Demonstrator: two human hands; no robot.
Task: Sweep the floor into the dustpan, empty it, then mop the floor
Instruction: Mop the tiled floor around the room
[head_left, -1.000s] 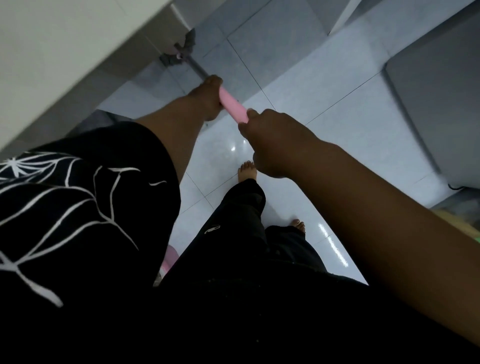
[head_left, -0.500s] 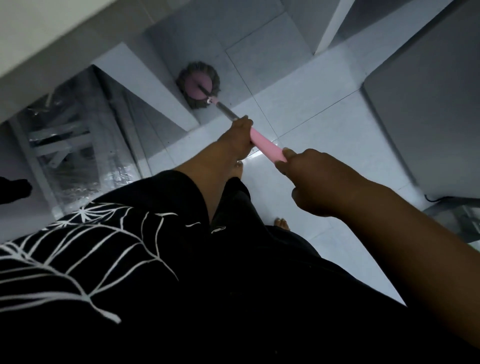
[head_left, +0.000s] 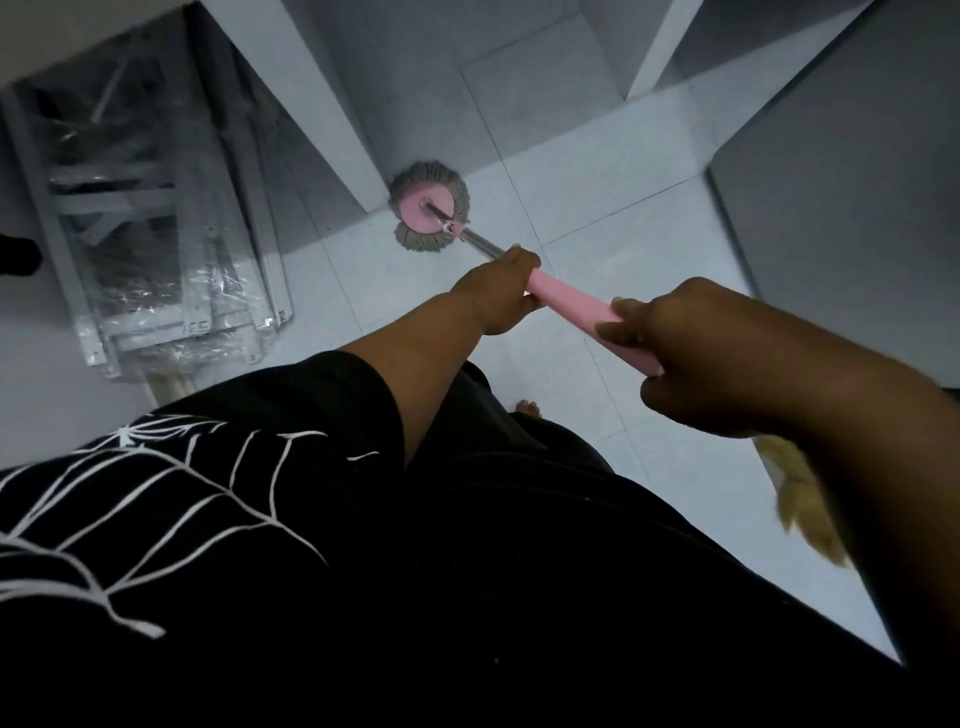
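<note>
Pale tiled floor (head_left: 613, 218), dim light; mop head (head_left: 430, 212) lies flat at the foot of the white panel (head_left: 311, 104), drawn nearer than a second ago; left hand (head_left: 498, 291) far and right hand (head_left: 717, 364) near, fingers of both clenched round the pink handle (head_left: 571, 300); judged: mopping stroke under way.

Pink-handled mop (head_left: 569, 301), its round grey head (head_left: 430, 213) flat on floor tiles (head_left: 613, 244)

plastic-wrapped white metal frame pieces (head_left: 150, 249) upper left, large grey flat-sided cabinet (head_left: 841, 171) upper right, white upright post (head_left: 660, 47) top centre
</note>
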